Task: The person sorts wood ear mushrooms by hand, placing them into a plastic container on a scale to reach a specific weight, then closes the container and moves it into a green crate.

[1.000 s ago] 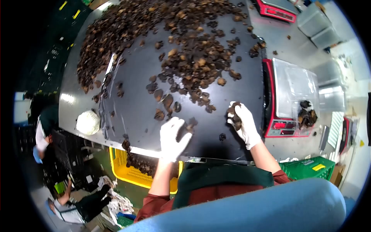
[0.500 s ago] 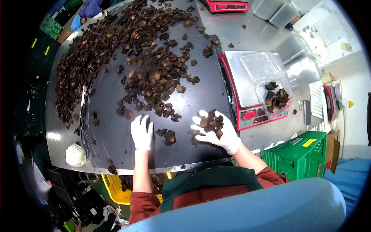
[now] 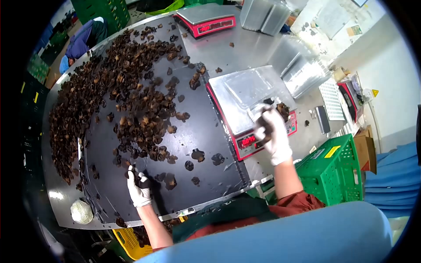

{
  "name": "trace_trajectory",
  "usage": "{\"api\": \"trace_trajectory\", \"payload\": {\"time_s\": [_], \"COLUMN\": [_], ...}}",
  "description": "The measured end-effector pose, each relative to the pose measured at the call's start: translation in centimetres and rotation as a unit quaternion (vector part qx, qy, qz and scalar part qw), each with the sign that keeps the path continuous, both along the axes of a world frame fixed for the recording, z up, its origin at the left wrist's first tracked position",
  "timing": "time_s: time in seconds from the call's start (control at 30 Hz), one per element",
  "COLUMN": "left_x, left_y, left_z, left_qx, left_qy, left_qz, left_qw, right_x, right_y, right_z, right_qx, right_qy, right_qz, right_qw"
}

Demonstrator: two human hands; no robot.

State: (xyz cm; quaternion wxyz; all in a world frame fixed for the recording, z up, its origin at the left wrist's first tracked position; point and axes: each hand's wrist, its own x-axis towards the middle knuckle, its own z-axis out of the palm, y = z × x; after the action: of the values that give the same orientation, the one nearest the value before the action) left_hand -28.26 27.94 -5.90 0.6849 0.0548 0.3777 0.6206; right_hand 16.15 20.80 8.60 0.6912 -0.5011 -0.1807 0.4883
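In a white glove, my left hand (image 3: 140, 189) curls around a few dark wood ear mushrooms (image 3: 141, 179) low over the black table mat. My right hand (image 3: 277, 139), also gloved and partly blurred, holds more brown-black pieces just above the front of a red scale (image 3: 249, 154). On that scale's metal plate lies a clear plastic tub (image 3: 253, 85), its lid spread flat, with wood ears (image 3: 283, 111) in the front part. My fingers cover part of the tub. A large wood ear heap (image 3: 144, 109) spreads across the mat, and several single pieces lie between my hands.
Another red scale (image 3: 206, 27) stands at the far edge. Stacked clear tubs (image 3: 265, 16) sit behind. A green crate (image 3: 331, 168) is at right, a yellow basket (image 3: 131, 243) below the table, a white netted ball (image 3: 82, 212) at the left corner. Another person (image 3: 83, 41) bends at the far left.
My right hand has carried its wood ears from the mat to the tub on the scale. My left hand has gathered a few pieces and closed on them. The view has turned right.
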Motion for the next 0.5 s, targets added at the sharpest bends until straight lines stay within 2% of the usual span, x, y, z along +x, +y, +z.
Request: {"api": "trace_trajectory", "payload": {"time_s": [0.03,0.07,0.1,0.17,0.23,0.27,0.3,0.33,0.37,0.43,0.47,0.5], "left_x": [0.5,1.5,2.7,5.4,8.2,9.5,11.2,12.0,12.1,13.4,14.2,15.0], "left_y": [-0.3,-0.6,-0.9,-1.6,-2.2,-2.4,-2.7,-2.9,-3.2,-3.5,-3.6,-3.8], "left_z": [0.3,0.8,1.6,3.1,4.5,5.5,5.8,5.8,5.4,6.5,7.3,7.8], "left_qx": [0.014,-0.016,-0.047,-0.057,-0.030,-0.043,-0.108,-0.103,-0.087,-0.064,-0.057,-0.051], "left_qy": [-0.079,-0.125,-0.170,-0.236,-0.260,-0.263,-0.231,-0.261,-0.272,-0.268,-0.262,-0.257], "left_qz": [-0.041,-0.047,-0.052,-0.094,-0.142,-0.150,-0.037,-0.040,-0.099,-0.155,-0.157,-0.162], "left_qw": [0.996,0.991,0.983,0.965,0.955,0.952,0.966,0.959,0.953,0.949,0.951,0.951], "right_x": [2.0,4.2,6.4,8.8,9.6,9.0,8.1,6.5,5.1,2.3,0.0,-2.2], "right_y": [0.3,0.5,0.6,1.1,0.7,0.7,0.7,0.5,0.3,-0.4,-0.9,-1.4], "right_z": [1.0,0.8,-0.1,-2.3,-2.7,-2.7,-2.6,-2.0,-1.2,-0.5,-0.7,-0.7], "right_qx": [0.010,-0.016,-0.042,0.025,-0.025,-0.026,-0.025,0.002,0.028,0.107,0.109,0.119], "right_qy": [-0.038,-0.160,-0.277,-0.475,-0.584,-0.624,-0.662,-0.698,-0.733,-0.710,-0.620,-0.549], "right_qz": [-0.047,-0.076,-0.104,-0.113,-0.026,-0.042,-0.059,-0.094,-0.133,-0.117,-0.067,0.022], "right_qw": [0.998,0.984,0.954,0.872,0.811,0.780,0.747,0.709,0.667,0.686,0.774,0.827]}}
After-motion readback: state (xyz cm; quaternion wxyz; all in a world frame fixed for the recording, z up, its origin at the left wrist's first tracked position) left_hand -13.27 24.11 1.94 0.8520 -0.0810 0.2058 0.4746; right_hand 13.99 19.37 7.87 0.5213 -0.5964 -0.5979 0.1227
